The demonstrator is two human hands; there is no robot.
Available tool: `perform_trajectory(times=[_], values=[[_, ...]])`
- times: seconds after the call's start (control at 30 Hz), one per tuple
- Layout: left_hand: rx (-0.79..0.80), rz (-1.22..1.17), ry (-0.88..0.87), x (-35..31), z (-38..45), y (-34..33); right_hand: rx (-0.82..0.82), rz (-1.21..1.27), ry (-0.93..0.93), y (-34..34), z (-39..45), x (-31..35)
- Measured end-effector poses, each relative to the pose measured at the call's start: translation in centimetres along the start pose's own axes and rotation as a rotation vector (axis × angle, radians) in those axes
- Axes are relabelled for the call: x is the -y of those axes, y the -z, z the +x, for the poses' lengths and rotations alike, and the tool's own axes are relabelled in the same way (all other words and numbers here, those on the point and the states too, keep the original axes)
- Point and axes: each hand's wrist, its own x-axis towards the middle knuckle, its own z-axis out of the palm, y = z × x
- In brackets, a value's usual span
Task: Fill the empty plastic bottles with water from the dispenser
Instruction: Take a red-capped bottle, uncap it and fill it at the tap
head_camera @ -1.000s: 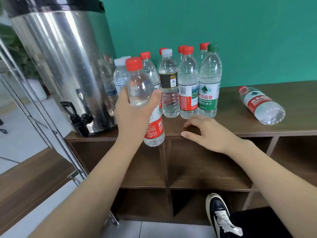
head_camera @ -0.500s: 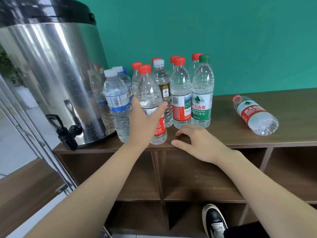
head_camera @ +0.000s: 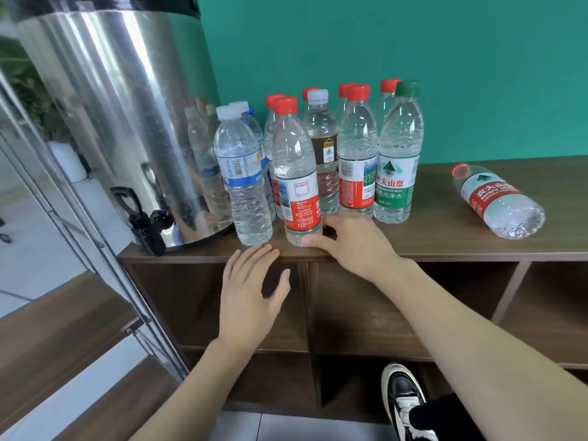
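A steel water dispenser (head_camera: 121,116) with a black tap (head_camera: 143,222) stands at the left end of the wooden shelf top (head_camera: 429,237). Several capped plastic bottles stand beside it. A red-capped, red-labelled bottle (head_camera: 296,173) stands at the front of the group, next to a white-capped bottle (head_camera: 243,176). My left hand (head_camera: 251,294) hovers open below the shelf edge, holding nothing. My right hand (head_camera: 353,240) rests on the shelf top with its thumb against the base of the red-labelled bottle. Another red-labelled bottle (head_camera: 499,202) lies on its side at the right.
A green wall rises behind the shelf. Open cubbies (head_camera: 381,307) sit under the shelf top. A metal frame (head_camera: 95,249) and a wooden surface (head_camera: 47,338) stand at the left. My black shoe (head_camera: 404,399) is on the floor below.
My left hand set the red-labelled bottle down at the front of the group, let go and dropped below the shelf edge. My right hand stayed on the shelf, now touching that bottle's base.
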Motion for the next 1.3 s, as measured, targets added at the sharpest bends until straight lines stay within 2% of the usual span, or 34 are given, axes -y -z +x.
perform_trajectory(times=[0.2, 0.43, 0.6, 0.8, 0.9, 1.03, 1.2, 1.3], values=[[-0.022, -0.085, 0.075, -1.0, -0.8, -0.5, -0.092, -0.121, -0.088, -1.2, 1.2, 1.9], [0.055, 0.014, 0.065, -2.6, -0.1, -0.7, -0.131, -0.121, -0.045, 0.3, -0.7, 1.2], [0.105, 0.015, 0.052, -5.7, 0.5, -2.0, -0.385, -0.166, 0.034, 3.9, -4.0, -2.9], [0.149, 0.038, -0.001, -9.2, 0.6, -3.6, -0.662, -0.353, -0.124, 8.8, -7.9, -9.8], [0.161, 0.057, -0.026, -10.6, 0.8, -4.1, -0.640, -0.421, -0.283, 10.1, -9.0, -12.8], [0.189, 0.051, -0.018, -12.3, 1.3, -4.3, -0.388, -0.319, -0.421, 10.9, -10.2, -14.0], [0.263, -0.072, -0.007, -15.5, 2.9, -3.7, -0.420, -0.169, -0.306, 11.0, -11.5, -12.6], [0.264, -0.180, -0.055, -17.8, 3.9, -3.7, -0.399, 0.086, -0.163, 11.2, -12.2, -12.0]])
